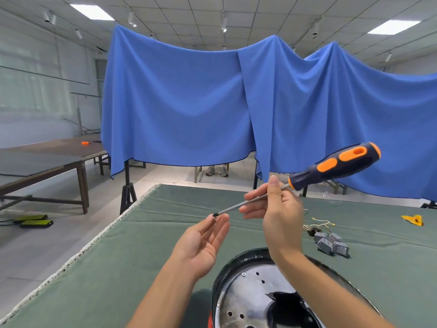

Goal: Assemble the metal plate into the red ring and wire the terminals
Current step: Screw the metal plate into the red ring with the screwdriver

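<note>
Above green table, right hand pinching screwdriver (no legible writing)

A wide blue cloth hangs across the middle of the room, draped in folds over dark stands, and under its lower hem show table legs and pale floor tiles. To the left of the cloth stand long dark wooden tables, with frosted windows on the wall behind them. Above the cloth runs a white tiled ceiling with bright panel lights and small track spotlights.
</note>
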`<state>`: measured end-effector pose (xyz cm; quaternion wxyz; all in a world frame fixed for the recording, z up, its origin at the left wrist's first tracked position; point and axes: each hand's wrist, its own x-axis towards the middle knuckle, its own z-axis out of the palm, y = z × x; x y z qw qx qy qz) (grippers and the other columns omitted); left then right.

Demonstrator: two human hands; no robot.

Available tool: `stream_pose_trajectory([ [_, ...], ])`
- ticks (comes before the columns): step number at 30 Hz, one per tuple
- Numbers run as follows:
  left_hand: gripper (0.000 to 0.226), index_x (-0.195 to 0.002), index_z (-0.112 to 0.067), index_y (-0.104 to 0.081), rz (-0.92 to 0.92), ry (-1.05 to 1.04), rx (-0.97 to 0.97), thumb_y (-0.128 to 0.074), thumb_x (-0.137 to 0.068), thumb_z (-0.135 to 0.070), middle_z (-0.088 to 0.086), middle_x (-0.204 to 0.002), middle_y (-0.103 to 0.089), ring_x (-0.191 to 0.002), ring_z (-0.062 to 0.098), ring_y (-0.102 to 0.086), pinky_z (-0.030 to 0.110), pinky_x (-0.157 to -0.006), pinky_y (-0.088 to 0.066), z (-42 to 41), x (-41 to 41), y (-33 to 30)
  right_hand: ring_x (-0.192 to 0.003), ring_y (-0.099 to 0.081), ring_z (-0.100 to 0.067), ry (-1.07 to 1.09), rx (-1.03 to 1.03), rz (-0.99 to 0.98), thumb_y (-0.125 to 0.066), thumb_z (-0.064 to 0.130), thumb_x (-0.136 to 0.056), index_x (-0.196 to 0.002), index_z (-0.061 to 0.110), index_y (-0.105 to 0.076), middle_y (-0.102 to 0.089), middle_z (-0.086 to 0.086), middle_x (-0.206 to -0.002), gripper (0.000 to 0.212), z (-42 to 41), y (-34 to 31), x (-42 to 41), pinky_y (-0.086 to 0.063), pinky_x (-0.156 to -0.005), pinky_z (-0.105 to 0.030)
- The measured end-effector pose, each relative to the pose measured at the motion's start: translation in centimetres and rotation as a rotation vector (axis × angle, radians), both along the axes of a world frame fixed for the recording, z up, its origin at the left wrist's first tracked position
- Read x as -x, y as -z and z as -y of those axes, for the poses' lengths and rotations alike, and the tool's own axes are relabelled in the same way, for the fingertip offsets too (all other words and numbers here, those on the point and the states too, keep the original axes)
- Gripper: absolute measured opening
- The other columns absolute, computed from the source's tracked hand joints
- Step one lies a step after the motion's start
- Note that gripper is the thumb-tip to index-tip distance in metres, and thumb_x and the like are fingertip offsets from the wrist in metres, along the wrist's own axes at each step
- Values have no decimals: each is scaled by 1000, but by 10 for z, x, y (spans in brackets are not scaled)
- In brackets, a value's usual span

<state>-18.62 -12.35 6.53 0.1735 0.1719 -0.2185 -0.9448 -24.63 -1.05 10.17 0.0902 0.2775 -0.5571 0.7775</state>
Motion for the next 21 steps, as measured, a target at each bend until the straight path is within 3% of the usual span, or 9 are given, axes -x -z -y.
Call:
stream_pose_trajectory([
  [2, 14, -83, 7, -58, 2, -13, -8, -51, -93, 1, 22, -67, -69, -54, 26, -70, 34, -52, -59, 0, 0, 0, -48, -64, -23, 15, -4, 3, -38, 33, -101, -68, 0, -61, -65, -11, -55, 51, 0, 2, 0, -54, -47, -29],
  [4, 13, -83, 6, -57, 7, -27, -2, -51, -93, 1, 22, -66, -68, -53, 26, -70, 37, -66, -59, 1, 0, 0, -49, -64, -24, 23, -7, 6, -38, 33, -100, -67, 3, -60, -66, -10, -56, 50, 1, 4, 0, -54, -47, -30],
  [6, 15, -82, 6, -57, 15, -43, 7, -50, -94, 0, 21, -64, -69, -53, 25, -69, 43, -81, -49, 1, 1, 1, -49, -64, -24, 31, -11, 8, -38, 34, -100, -67, 5, -60, -66, -9, -58, 49, 2, 6, 0, -54, -47, -30],
  [8, 17, -80, 5, -57, 16, -54, 8, -50, -94, 0, 20, -64, -69, -52, 25, -69, 44, -85, -44, 1, 1, 2, -49, -64, -25, 48, -20, 8, -39, 35, -100, -67, 5, -60, -66, -9, -58, 49, 3, 8, 0, -54, -47, -29],
  [11, 19, -77, 5, -58, 6, -63, 5, -51, -94, 0, 19, -64, -69, -52, 24, -69, 43, -82, -50, 0, 1, 3, -50, -65, -23, 60, -35, 9, -39, 36, -100, -67, 6, -59, -67, -9, -60, 49, 6, 11, -1, -53, -47, -28],
  [15, 20, -77, 5, -58, -7, -61, 3, -50, -94, 0, 19, -65, -69, -53, 24, -69, 36, -59, -57, -2, 1, 4, -49, -64, -22, 64, -21, 19, -39, 38, -99, -68, 7, -59, -68, -8, -62, 48, 7, 13, -1, -52, -46, -26],
  [21, 15, -82, 7, -58, -26, -59, -22, -50, -94, 1, 20, -67, -70, -54, 24, -70, 34, -55, -57, -4, 0, 1, -50, -65, -22, 94, -19, 32, -40, 38, -99, -69, 7, -58, -69, -6, -63, 47, 5, 12, -1, -54, -48, -27],
])
